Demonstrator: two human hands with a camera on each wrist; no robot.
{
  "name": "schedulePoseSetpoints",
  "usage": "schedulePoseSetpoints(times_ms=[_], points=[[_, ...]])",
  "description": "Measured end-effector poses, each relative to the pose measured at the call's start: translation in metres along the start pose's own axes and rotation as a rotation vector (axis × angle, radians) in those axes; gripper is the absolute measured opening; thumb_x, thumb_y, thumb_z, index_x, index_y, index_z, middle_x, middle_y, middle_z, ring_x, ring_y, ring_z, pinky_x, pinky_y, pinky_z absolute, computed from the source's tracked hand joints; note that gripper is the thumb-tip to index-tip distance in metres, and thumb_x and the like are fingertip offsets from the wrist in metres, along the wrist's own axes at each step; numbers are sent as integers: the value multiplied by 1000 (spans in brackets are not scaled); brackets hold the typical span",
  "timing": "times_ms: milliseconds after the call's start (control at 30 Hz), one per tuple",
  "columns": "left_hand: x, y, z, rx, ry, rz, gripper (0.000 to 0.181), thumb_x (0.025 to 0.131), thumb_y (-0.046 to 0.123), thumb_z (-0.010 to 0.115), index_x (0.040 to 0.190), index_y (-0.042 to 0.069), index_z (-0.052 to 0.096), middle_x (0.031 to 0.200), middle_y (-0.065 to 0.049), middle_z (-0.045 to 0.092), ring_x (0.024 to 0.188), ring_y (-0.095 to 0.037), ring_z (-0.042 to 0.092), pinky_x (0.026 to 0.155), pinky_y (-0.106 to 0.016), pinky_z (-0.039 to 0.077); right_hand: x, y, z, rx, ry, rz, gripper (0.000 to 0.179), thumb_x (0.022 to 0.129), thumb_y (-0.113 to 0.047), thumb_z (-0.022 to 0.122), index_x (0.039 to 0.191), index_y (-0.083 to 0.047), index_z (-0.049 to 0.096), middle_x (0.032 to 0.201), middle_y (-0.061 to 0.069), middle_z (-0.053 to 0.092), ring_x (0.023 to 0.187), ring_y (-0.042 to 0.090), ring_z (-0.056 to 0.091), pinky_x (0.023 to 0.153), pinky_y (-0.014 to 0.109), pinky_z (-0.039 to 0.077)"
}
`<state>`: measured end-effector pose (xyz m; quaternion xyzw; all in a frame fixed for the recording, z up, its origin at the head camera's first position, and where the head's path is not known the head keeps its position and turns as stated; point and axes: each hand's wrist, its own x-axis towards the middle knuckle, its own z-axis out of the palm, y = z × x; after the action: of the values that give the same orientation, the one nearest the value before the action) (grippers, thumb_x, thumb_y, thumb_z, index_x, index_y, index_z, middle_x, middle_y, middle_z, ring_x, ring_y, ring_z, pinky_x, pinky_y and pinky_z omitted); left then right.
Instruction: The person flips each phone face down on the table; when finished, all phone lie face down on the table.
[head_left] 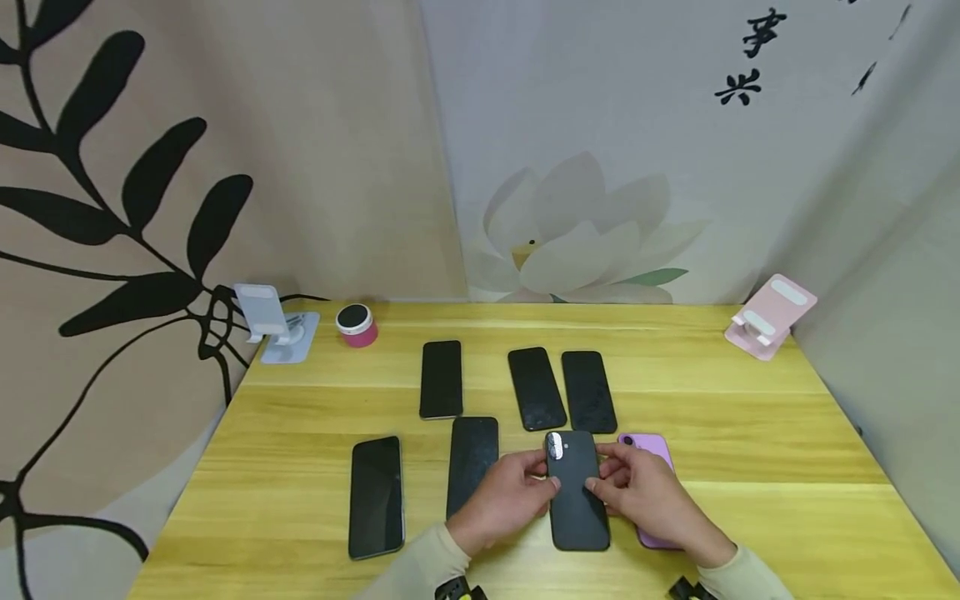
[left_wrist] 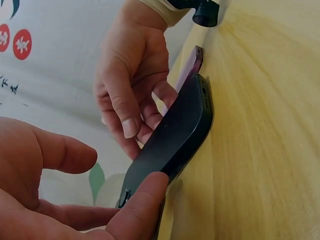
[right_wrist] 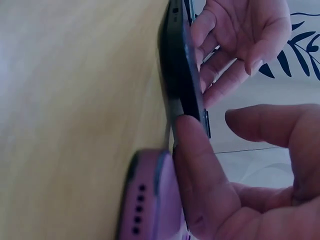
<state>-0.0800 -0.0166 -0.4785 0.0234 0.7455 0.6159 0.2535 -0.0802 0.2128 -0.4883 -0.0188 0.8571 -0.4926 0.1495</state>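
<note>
Dark grey phone (head_left: 579, 508) lies back-up, on or barely above the surface (head_left: 810, 500), directly between the left hand (head_left: 512, 492) and the right hand (head_left: 647, 493), its long axis running near to far, camera end away. Neither hand is nearer: extended fingers (left_wrist: 146, 197) touch both long edges, thumbs raised, pinching nothing. Also counted: one purple phone (head_left: 656, 447), five black phones (head_left: 442, 379), two stands (head_left: 262, 310), one pink jar (head_left: 361, 335).

Purple phone (head_left: 660, 447) partly behind right hand (head_left: 651, 493)
</note>
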Motion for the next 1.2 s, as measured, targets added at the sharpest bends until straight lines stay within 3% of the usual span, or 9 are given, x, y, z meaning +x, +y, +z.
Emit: schedulePoseSetpoints(times_ms=[267, 533, 733, 833, 933, 1067, 1200], points=[[3, 2, -3, 57, 16, -1, 51, 99, 15, 70, 146, -3, 60, 125, -12, 70, 84, -15, 71, 67, -26, 56, 0, -1, -1, -19, -15, -4, 59, 92, -19, 82, 139, 10, 61, 100, 9, 71, 80, 15, 71, 61, 26, 62], [3, 1, -7, 11, 22, 0, 48, 100, 14, 70, 142, -7, 61, 129, -18, 70, 89, -25, 74, 78, -39, 65, -1, -2, -7, -23, -57, -22, 59, 96, -22, 79, 140, 12, 59, 95, 7, 77, 76, 17, 73, 64, 26, 62], [-1, -1, -14, -59, -6, -23, 49, 102, 15, 69, 145, -7, 58, 132, -18, 67, 107, -28, 73, 86, -43, 65, 0, -6, -7, -106, 8, -49, 52, 95, -25, 80, 135, 5, 66, 89, -1, 74, 73, 9, 68, 63, 23, 54], [-3, -3, -20, -59, -4, -5, 48, 102, 16, 69, 144, -5, 58, 130, -17, 66, 108, -26, 71, 87, -42, 65, 2, -10, -4, -124, 39, -79, 47, 95, -24, 81, 132, 2, 69, 92, -1, 72, 75, 6, 66, 64, 22, 53], [-7, -6, -28, -38, 12, 22, 47, 103, 17, 69, 144, -4, 59, 127, -15, 66, 100, -25, 71, 83, -42, 64, 6, -15, 1, -142, 36, -116, 43, 95, -24, 80, 129, 0, 71, 98, -1, 71, 80, 4, 66, 68, 22, 54], [-12, -8, -42, -36, 34, 51, 47, 104, 18, 67, 144, -5, 57, 125, -14, 65, 93, -23, 69, 81, -41, 63, 14, -22, 11, -142, -18, -149, 39, 99, -26, 76, 129, -2, 71, 102, -2, 74, 85, 7, 69, 73, 22, 55], [-19, -10, -57, -43, 71, 53, 46, 106, 18, 65, 144, -5, 56, 126, -16, 64, 99, -20, 67, 83, -39, 64, 23, -31, 23, -83, -98, -161, 38, 102, -26, 72, 131, -2, 70, 104, -1, 75, 88, 11, 71, 76, 23, 57]])
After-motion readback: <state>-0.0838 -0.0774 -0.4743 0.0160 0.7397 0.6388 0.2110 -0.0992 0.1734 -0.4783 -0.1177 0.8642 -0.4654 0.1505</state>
